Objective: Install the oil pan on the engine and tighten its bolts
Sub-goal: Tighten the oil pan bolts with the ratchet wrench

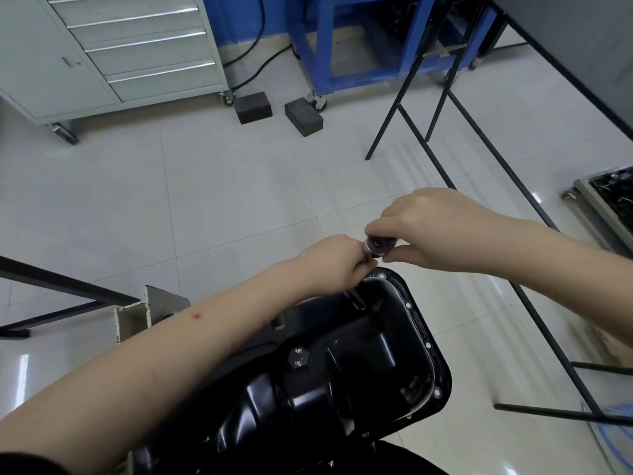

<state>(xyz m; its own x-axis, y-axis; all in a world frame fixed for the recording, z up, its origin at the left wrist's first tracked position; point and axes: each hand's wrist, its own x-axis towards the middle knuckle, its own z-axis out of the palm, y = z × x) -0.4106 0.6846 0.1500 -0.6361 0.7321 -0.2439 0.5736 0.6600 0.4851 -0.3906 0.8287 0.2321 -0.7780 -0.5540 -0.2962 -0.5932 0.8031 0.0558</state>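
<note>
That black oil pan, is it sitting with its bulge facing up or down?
Bulge up. The oil pan shows its domed outer side and drain plug, with the bolt-hole rim lower around it.

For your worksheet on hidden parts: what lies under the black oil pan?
Both hands, left and right, hold a tool over the oil pan far corner. What lies beneath is covered.

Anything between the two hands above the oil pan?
Head view: a dark round tool handle, held by right hand and left hand, above the oil pan.
</note>
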